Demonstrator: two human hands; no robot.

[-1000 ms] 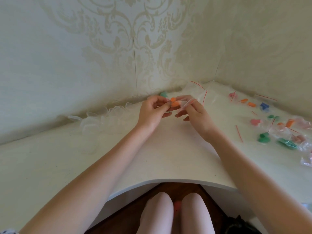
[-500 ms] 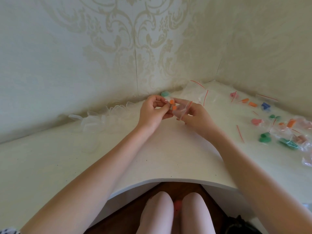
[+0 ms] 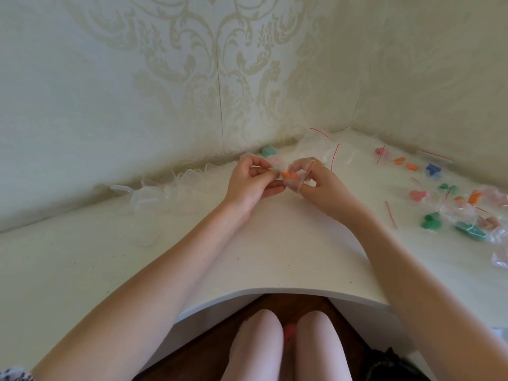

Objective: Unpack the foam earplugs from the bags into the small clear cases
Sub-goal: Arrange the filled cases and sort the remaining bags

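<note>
Both hands work mid-extraction: the left hand [image 3: 248, 182] pinches an orange foam earplug [image 3: 289, 175] at the mouth of the small clear red-striped zip bag [image 3: 301, 178] the right hand [image 3: 320, 185] grips with curled fingers, so next, I'd say, comes pulling it free toward the clear plastic cases [image 3: 154, 193] left of the fingers.

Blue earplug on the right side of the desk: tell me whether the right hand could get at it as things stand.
Probably yes, but not straight away. The blue earplug lies in the open on the white desk, with nothing over it. The right hand is busy pinching a small clear bag and would need to let go first.

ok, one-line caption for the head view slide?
Both hands, left hand and right hand, work orange earplugs out of a small bag over the white desk.
</note>
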